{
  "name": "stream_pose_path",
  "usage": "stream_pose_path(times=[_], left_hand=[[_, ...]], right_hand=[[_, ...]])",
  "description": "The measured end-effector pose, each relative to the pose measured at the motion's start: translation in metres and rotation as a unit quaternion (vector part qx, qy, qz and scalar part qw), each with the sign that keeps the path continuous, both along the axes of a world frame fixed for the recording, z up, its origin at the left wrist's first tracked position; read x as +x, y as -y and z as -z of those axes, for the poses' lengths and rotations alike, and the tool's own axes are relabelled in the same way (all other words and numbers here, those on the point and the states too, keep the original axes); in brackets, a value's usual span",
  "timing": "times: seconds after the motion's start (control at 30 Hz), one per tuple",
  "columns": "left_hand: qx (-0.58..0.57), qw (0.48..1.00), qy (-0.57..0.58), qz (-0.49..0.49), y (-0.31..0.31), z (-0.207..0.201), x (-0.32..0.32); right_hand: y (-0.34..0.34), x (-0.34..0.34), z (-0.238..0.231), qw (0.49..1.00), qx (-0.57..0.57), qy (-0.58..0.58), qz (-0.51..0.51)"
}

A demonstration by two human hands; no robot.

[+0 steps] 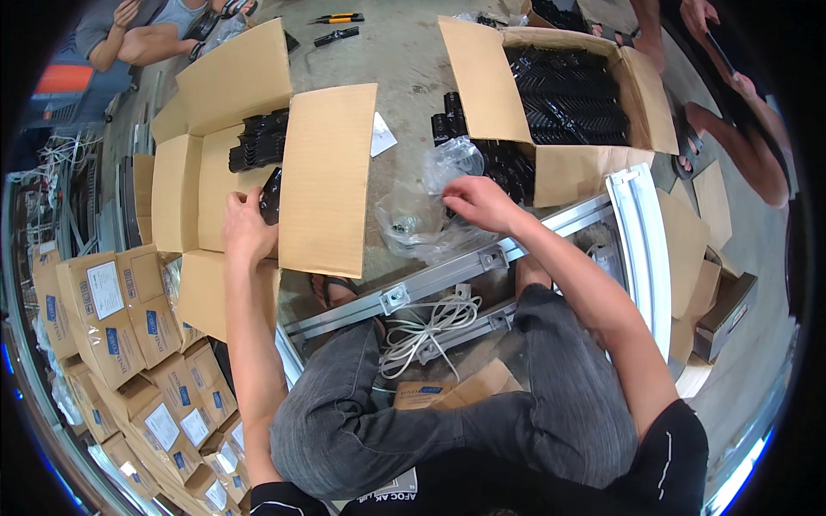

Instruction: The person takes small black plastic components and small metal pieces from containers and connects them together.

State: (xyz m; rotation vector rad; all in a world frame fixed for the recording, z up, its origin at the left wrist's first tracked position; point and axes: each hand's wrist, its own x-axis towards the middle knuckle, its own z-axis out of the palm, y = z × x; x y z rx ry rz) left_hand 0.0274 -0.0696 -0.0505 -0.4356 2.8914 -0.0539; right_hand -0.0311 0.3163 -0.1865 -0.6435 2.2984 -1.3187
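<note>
My left hand (248,229) reaches into the open cardboard box (176,193) on the left. Its fingers are closed on a glossy black plastic part (271,198). Beside that part, a small stack of similar black parts (260,140) lies in the same box. My right hand (483,205) hovers over a crumpled clear plastic bag (422,228), fingers drawn together at the bag; whether they grip it is hidden. Loose black parts (506,172) lie right beside this hand, next to a second open box (641,95) filled with rows of black parts.
A metal frame (439,279) with a white curved panel (641,258) crosses before my legs. Coiled white cable (434,331) lies inside it. Closed cartons (129,318) are piled at left. Orange-handled cutters (337,17) lie on the floor. Other people sit or stand at the far left and right.
</note>
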Motion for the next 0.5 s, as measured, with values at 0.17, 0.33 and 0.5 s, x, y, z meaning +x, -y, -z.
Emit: stream_pose_path(times=[0.17,0.33,0.5], left_hand=[[0.087,0.993,0.013,0.079,0.02,0.016,-0.004],[0.097,0.994,-0.039,0.021,0.006,0.015,0.002],[0.097,0.995,-0.035,0.014,0.001,0.002,0.003]], right_hand=[[0.019,-0.017,0.064,0.936,0.245,-0.069,-0.243],[0.025,-0.022,0.083,0.92,0.295,-0.1,-0.237],[0.03,-0.01,0.075,0.887,0.341,-0.167,-0.261]])
